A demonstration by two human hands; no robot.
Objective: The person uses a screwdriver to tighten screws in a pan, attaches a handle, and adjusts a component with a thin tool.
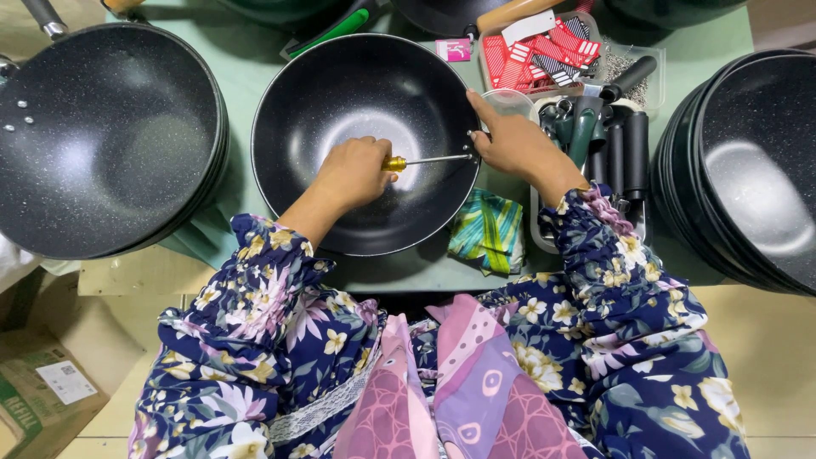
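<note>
Left hand (355, 172): closed in a fist round the yellow handle of a screwdriver (422, 160), inside the bowl of the wok.
Right hand (512, 141): fingers narrow, pinched at the wok's right rim where the screwdriver tip meets the wall; whether it holds a small part there I cannot tell.
Wok (340, 93): black, speckled non-stick, centre of the pale green table (255, 68), nearest the person. The shaft of the screwdriver lies level across its right half, tip at the rim.
Left neighbour: stack of black pans (93, 136), nested, rim just beside the wok's left edge (rivets show on the inner wall of the top one).
Right neighbour: second stack of black woks (748, 161), nested, well apart from the centre wok.
In between: a clear tray (639, 223) holding dark handles (614, 149), black and dark green, packed side by side on end; it sits right behind the right wrist.
Behind the tray: clear plastic tub (595, 38) filled with red and white card tags (535, 55); a heap of small silver hardware just beside it.
Front edge: folded striped cloth (487, 229), green, yellow and blue, touching the wok's lower right rim.
Far edge: more dark pans, cut off by the frame; a green handle (327, 34) and a wooden one (510, 13) poke in.
Floor, lower left: cardboard box (38, 391).
</note>
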